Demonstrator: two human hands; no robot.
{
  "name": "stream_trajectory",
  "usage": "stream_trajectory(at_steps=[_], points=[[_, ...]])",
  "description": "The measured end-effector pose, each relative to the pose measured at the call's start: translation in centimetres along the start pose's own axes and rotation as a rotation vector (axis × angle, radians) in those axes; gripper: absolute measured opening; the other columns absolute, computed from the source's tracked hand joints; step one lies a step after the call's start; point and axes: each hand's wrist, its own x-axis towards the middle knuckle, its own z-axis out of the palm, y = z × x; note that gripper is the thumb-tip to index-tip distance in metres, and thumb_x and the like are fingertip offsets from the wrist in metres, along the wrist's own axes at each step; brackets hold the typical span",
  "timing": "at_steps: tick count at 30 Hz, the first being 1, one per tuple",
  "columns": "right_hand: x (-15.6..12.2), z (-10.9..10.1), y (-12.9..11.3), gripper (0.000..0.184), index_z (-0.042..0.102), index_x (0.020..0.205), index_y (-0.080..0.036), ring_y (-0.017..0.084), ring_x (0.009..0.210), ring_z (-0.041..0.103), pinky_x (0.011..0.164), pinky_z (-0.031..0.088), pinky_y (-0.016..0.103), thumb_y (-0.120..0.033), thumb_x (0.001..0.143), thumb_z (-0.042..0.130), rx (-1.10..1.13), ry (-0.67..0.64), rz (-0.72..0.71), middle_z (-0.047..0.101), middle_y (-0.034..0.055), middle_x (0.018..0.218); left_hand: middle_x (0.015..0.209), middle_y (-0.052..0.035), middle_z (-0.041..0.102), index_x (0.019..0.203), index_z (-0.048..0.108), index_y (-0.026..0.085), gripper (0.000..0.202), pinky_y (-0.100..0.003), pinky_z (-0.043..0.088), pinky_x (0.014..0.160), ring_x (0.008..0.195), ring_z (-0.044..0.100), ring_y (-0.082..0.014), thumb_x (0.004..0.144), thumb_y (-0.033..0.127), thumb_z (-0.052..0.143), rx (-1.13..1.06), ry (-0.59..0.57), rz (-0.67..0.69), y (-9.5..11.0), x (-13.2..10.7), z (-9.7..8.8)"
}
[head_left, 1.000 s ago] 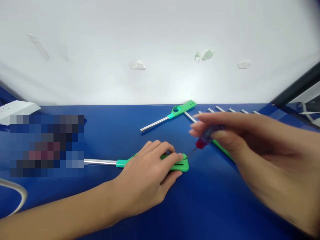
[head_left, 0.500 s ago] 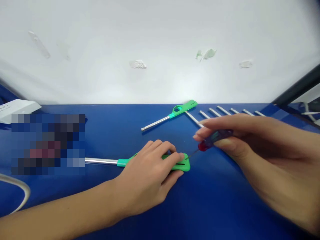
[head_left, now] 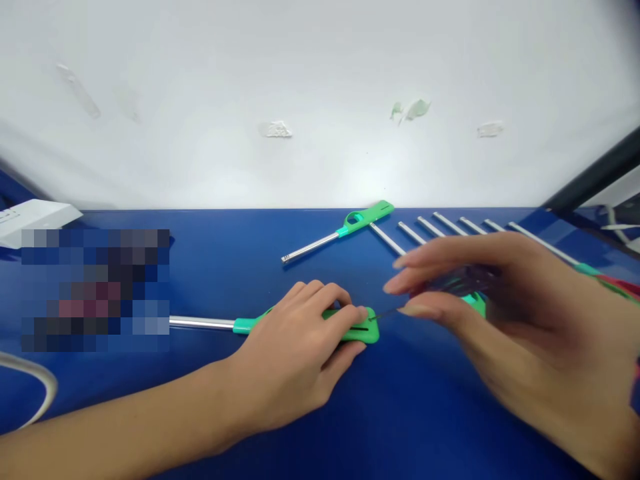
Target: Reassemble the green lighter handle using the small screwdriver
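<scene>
One screwdriver (head_left: 463,280), flatter than before, in right hand (head_left: 537,320); left hand (head_left: 303,350) unmoved

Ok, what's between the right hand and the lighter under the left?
In the head view, a thin screwdriver shaft spans from the right hand to the lighter.

Workshop, prob.: screwdriver (head_left: 463,280), lighters (head_left: 451,224) in row on blue tbl (head_left: 425,413).
</scene>
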Motion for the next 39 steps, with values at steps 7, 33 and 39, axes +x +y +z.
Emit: stream_trajectory(at_steps=[7, 33, 39], points=[[0.4, 0.2, 1.2, 0.036, 0.077, 0.155, -0.028, 0.013, 0.126, 0.084, 0.11, 0.067, 0.02, -0.021, 0.125, 0.06, 0.003, -0.211, -0.089, 0.087, -0.0012, 0.14, 0.121, -0.0085, 0.08, 0.129, 0.074, 0.021, 0.014, -0.052, 0.065, 0.088, 0.097, 0.074, -0.0302, 0.122, 0.026, 0.063, 0.015, 0.013, 0.012, 0.1, 0.0, 0.2], [-0.4, 0.4, -0.6, 0.02, 0.086, 0.129, -0.042, 0.008, 0.086, 0.083, 0.085, 0.067, 0.016, -0.029, 0.122, 0.074, 0.011, -0.033, 0.094, 0.088, -0.0118, 0.11, 0.123, -0.0096, 0.08, 0.132, 0.076, 0.019, 0.021, -0.053, 0.064, 0.089, 0.101, 0.076, -0.0313, 0.118, 0.019, 0.06, -0.036, 0.012, 0.001, 0.3, 0.1, 0.1], [0.1, 0.3, -0.6, 0.021, 0.082, 0.098, -0.036, 0.014, 0.078, 0.075, 0.064, 0.061, 0.023, -0.045, 0.104, 0.1, 0.022, 0.127, 0.207, 0.082, -0.0074, 0.094, 0.125, -0.0112, 0.08, 0.137, 0.077, 0.018, 0.029, -0.054, 0.064, 0.09, 0.101, 0.074, -0.0308, 0.117, 0.018, 0.056, -0.053, 0.009, 0.009, 0.2, -0.1, 0.0]])
